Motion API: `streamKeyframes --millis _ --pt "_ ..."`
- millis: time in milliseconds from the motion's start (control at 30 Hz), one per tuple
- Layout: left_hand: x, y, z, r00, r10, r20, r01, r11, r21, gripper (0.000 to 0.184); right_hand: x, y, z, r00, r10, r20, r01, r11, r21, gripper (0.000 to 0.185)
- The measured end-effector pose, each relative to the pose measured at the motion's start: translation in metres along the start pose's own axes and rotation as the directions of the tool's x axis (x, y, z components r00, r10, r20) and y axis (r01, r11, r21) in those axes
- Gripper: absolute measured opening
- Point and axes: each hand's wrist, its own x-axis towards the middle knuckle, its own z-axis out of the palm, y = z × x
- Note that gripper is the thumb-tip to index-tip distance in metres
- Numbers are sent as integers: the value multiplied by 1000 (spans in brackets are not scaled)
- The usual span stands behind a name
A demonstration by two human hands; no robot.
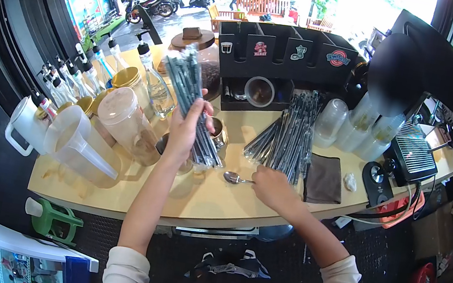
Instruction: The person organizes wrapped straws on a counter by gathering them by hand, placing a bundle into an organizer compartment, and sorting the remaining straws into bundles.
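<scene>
My left hand (pixel 185 125) is closed around a bundle of dark straws in clear wrappers (pixel 185 76), held up and slanted above the counter. Behind its lower end is a small metal cup (pixel 217 134), partly covered. My right hand (pixel 276 191) rests low at the front end of a loose pile of similar wrapped straws (pixel 295 132). Its fingers are curled, and what they grip, if anything, is hidden. A metal spoon (pixel 232 177) lies on the counter with its handle running up to those fingertips.
A black compartment organizer (pixel 287 55) stands behind the straws. Plastic pitchers (pixel 78 142), a lidded container (pixel 126 124) and pump bottles (pixel 153 77) crowd the left. Right are plastic cups (pixel 332 121), a dark cloth (pixel 324 180) and a coffee machine (pixel 415 153).
</scene>
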Motion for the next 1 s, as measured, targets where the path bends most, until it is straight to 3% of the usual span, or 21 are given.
streamKeyframes --millis 33,267,333,467,533,633,733,967,1000 --pt "0 4 -5 1000 19 -10 -19 999 -32 34 0 -4 4 1000 -28 0 28 994 -106 8" --pt "-17 34 -23 998 26 -57 -28 999 -38 34 6 -16 15 1000 -28 -7 27 989 -145 17" --pt "-23 39 -28 996 37 -82 -38 999 -12 34 14 -20 6 991 103 86 -100 995 -29 21" --pt "-36 48 -40 992 69 -106 -68 998 8 35 37 -16 -17 962 192 192 -220 966 137 21" --pt "-43 55 -41 991 68 -115 -69 998 -3 35 48 -14 -27 953 293 71 -301 930 209 20" --pt "-47 55 -45 989 73 -127 -75 997 -10 35 76 -6 -15 943 327 57 -332 934 131 21" --pt "-52 57 -44 988 86 -124 -89 996 -16 35 100 -6 15 963 264 -62 -254 958 131 23" --pt "-60 63 -48 986 96 -138 -98 995 -10 34 120 -26 42 954 299 -39 -281 928 244 27" --pt "-60 63 -48 986 95 -137 -97 995 -11 34 121 -24 46 957 284 -55 -250 908 337 27"
